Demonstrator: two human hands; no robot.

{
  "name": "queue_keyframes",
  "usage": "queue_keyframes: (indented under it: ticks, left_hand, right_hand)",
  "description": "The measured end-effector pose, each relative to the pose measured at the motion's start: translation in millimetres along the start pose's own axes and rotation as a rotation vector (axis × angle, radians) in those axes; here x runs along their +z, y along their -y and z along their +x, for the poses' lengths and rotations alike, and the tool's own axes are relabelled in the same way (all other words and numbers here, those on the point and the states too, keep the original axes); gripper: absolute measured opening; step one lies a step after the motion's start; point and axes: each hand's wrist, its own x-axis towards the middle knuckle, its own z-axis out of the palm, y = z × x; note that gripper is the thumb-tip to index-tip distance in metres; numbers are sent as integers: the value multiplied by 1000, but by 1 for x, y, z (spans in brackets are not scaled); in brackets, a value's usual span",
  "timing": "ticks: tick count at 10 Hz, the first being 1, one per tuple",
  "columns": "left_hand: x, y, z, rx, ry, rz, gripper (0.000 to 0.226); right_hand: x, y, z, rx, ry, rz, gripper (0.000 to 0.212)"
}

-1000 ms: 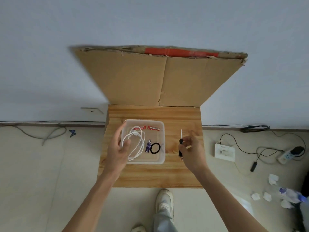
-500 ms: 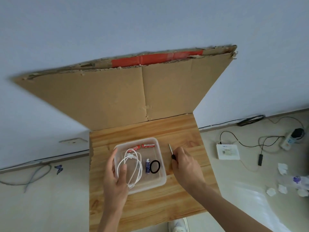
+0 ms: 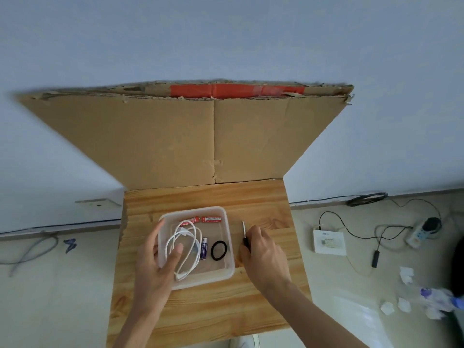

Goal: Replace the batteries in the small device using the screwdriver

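Observation:
A clear plastic tray (image 3: 227, 237) sits on a small wooden table (image 3: 213, 307). Inside it lie two red batteries (image 3: 204, 219) at the far side, a blue battery (image 3: 203, 248), a coiled white cable (image 3: 187, 244) and a black ring (image 3: 219, 250). My left hand (image 3: 157, 267) grips the tray's left rim, thumb inside over the cable. My right hand (image 3: 262, 257) rests on the table just right of the tray, shut on a small black-handled screwdriver (image 3: 243, 231) whose metal shaft points away from me. No small device is visible.
A large cardboard sheet (image 3: 190, 139) leans upright against the wall behind the table. On the floor to the right lie a white box (image 3: 329, 242), black cables, a power strip (image 3: 418, 233) and crumpled paper bits (image 3: 404, 302). Grey cable lies on the floor left.
The head view has shifted and come closer. My left thumb has moved over the tray's rim onto the cable. My right hand still holds the screwdriver beside the tray.

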Motion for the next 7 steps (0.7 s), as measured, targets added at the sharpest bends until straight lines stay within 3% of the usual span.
queue_keyframes:
  ticks: [2,4,6,7]
  left_hand:
    - [-19,-24,-3,17,74,109,73]
    - [-59,-71,-6,67,199,521,71]
    - [-88,-160,-46,114,239,801,70]
    - [-98,-219,-73,167,243,890,69]
  right_hand:
    - [-28,13,-17,20,14,-56,22]
    - [-85,39,-47,42,120,-145,30]
    - [-158,66,-86,75,166,-172,35]
    - [-215,90,-109,74,183,-199,27]
